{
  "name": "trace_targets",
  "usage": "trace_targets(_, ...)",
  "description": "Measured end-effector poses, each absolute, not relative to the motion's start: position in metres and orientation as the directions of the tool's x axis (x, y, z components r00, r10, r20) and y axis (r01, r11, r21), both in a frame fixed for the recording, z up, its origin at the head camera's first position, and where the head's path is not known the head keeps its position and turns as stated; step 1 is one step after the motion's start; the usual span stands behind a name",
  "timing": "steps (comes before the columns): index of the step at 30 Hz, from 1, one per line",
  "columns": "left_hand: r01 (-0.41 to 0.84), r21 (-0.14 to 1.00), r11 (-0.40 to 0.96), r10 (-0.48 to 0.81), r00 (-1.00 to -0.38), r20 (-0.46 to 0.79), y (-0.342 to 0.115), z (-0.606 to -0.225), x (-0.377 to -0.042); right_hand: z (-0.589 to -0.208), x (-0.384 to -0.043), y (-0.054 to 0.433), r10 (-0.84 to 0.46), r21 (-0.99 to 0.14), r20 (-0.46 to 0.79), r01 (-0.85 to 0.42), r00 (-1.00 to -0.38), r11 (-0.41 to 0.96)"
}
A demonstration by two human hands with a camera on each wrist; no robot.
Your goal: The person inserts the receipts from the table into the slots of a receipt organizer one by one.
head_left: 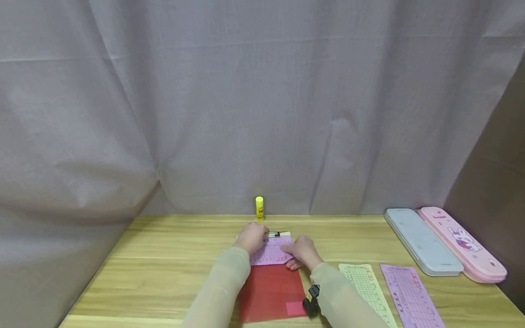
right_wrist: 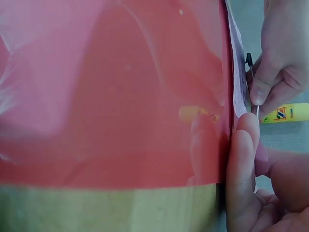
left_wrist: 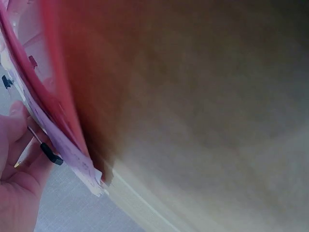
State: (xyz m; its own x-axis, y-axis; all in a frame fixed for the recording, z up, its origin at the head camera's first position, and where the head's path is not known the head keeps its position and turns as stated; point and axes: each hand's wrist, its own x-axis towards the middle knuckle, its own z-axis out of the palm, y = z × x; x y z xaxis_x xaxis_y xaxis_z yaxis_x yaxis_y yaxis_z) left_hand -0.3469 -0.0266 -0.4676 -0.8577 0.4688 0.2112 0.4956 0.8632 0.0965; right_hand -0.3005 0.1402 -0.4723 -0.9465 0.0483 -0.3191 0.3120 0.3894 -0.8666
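Observation:
A translucent red folder [head_left: 268, 289] with a pink patch lies on the table, its upper part covered by a purple printed grid sheet [head_left: 268, 255]. Along the top edge runs a thin metal fastener strip [right_wrist: 257, 110] with a small black slider [head_left: 277, 234]. My left hand [head_left: 251, 237] is at the upper left of the sheet, pinching the metal strip between thumb and fingers. At the sheet's right edge, my right hand [head_left: 302, 252] grips the paper with its thumb on top and fingers beneath. A second black slider [left_wrist: 7, 81] shows in the left wrist view.
A yellow glue stick [head_left: 259, 209] stands upright behind the hands. To the right lie a green printed sheet [head_left: 367, 289] and another purple sheet [head_left: 411, 294]. Farther right are a grey case [head_left: 422, 241] and a pink rabbit case [head_left: 461, 243]. A grey curtain [head_left: 262, 109] hangs behind.

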Motion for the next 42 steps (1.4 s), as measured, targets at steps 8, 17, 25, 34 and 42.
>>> trace_targets(8,0.514,0.093,0.853,0.483,-0.843,0.238,-0.0269,-0.4678,-0.3453,-0.4746,-0.3052,0.1403,0.082,-0.840,-0.317,0.320,-0.945,0.438)
trace_targets(17,0.504,0.102,0.857,0.474,-0.851,0.224,-0.0257,-0.4682,-0.3438,-0.4770,-0.3075,0.1413,0.095,-0.814,-0.318,0.323,-0.943,0.484)
trace_targets(25,0.515,0.113,0.850,0.487,-0.849,0.206,-0.0271,-0.4670,-0.3473,-0.4764,-0.3063,0.1403,0.092,-0.828,-0.309,0.316,-0.946,0.463)
trace_targets(34,0.492,0.127,0.861,0.469,-0.866,0.176,-0.0267,-0.4647,-0.3461,-0.4767,-0.3070,0.1393,0.099,-0.816,-0.304,0.313,-0.948,0.486)
trace_targets(42,0.488,0.140,0.862,0.460,-0.867,0.189,-0.0261,-0.4659,-0.3430,-0.4798,-0.3072,0.1409,0.096,-0.819,-0.281,0.291,-0.955,0.495)
